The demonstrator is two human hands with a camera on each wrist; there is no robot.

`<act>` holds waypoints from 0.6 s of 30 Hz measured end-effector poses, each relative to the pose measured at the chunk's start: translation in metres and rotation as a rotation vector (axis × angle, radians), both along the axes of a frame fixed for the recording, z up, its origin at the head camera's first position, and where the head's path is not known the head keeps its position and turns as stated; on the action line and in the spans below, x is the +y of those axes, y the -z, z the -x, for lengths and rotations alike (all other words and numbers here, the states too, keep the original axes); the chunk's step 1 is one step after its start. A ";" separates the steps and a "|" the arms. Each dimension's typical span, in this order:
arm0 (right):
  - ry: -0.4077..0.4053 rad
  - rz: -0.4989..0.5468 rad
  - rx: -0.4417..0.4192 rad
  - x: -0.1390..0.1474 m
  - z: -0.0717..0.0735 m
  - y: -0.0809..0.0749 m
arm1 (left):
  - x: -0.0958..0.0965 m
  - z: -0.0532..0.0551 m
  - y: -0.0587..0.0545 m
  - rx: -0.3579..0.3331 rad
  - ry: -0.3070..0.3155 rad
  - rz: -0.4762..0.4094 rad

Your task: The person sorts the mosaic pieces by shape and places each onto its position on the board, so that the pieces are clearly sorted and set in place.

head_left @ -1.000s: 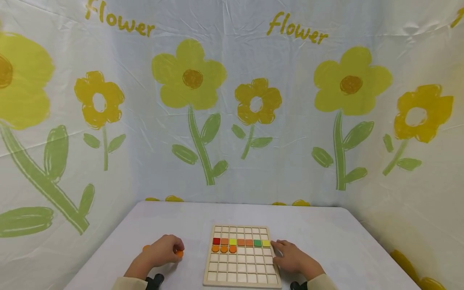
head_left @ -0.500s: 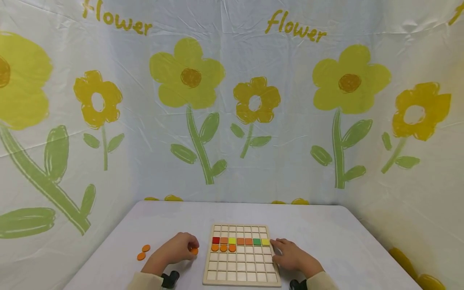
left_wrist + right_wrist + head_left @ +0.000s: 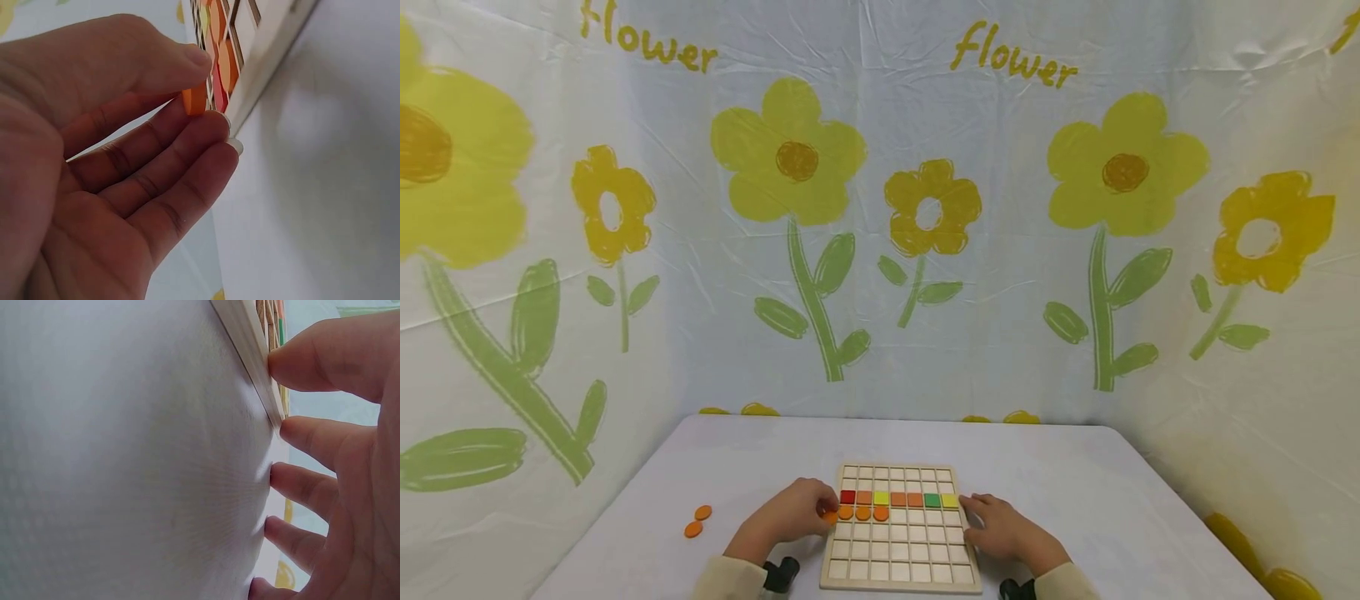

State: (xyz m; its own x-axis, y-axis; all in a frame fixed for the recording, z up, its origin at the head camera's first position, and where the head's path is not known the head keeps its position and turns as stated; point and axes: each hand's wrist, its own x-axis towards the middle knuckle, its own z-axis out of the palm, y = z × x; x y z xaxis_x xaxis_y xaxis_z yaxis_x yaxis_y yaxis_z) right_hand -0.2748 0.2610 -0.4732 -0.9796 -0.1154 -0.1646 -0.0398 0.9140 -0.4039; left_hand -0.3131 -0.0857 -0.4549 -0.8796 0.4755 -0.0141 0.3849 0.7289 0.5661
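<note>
My left hand (image 3: 796, 510) pinches an orange disc (image 3: 195, 100) between thumb and fingertips, just at the left edge of the wooden grid board (image 3: 913, 574). A row of coloured squares crosses the board, from a red square (image 3: 847, 497) at the left to a yellow square (image 3: 950, 501) at the right. Below its left end lie three orange discs (image 3: 863, 513) side by side. Against the board's right edge rests my right hand (image 3: 1009, 532). In the right wrist view its thumb and index finger touch the wooden rim (image 3: 259, 369), the other fingers spread on the table.
Two loose orange discs, a nearer disc (image 3: 693, 529) and a farther disc (image 3: 703, 512), lie on the white table (image 3: 760, 450) left of my left hand. A flower-printed cloth (image 3: 985, 350) hangs behind the table and on both sides.
My left hand has carried the orange disc rightward across the table to the board's left edge, uncovering the two loose discs. The right hand stays at the board's right edge.
</note>
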 end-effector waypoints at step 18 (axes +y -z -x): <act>-0.002 0.028 0.010 0.000 -0.002 -0.001 | 0.033 0.001 0.006 0.059 0.191 -0.122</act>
State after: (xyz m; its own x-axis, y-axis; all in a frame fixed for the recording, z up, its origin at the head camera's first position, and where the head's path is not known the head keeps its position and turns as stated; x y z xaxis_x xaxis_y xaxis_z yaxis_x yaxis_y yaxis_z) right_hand -0.2725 0.2610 -0.4726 -0.9809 -0.1219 -0.1515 -0.0458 0.9020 -0.4292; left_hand -0.3139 -0.0525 -0.4610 -0.7711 0.6283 0.1026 0.5445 0.5674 0.6177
